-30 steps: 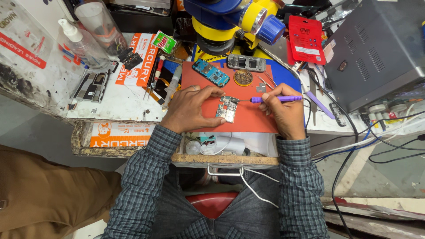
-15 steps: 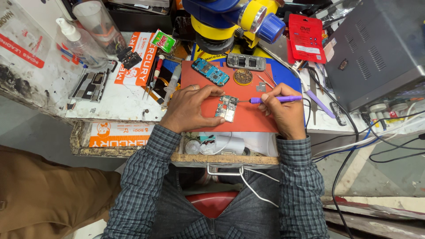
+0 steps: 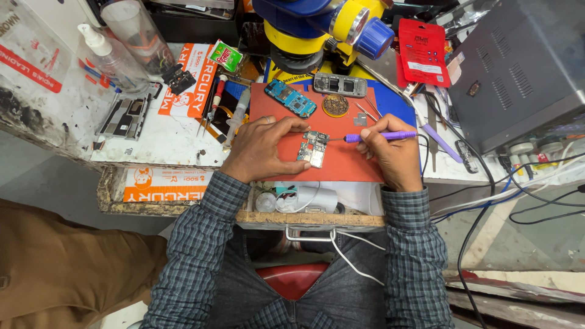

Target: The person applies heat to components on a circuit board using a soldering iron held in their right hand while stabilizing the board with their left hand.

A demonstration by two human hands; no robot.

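Fingertips of the left hand [image 3: 261, 148] pin a small green-and-silver circuit board [image 3: 312, 148] on the red mat [image 3: 341, 167] between both hands; the right hand [image 3: 390, 153] grips a purple-handled probe [image 3: 379, 136], tip at the board's edge — probing seems underway, calling for steadiness. Left of the hands, an orange-and-white label [image 3: 183, 82]; above right, a red packet [image 3: 423, 52].

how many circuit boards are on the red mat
3: one board under the left hand's fingers, a blue board at the mat's top, a grey one beside it. Others may be hidden.
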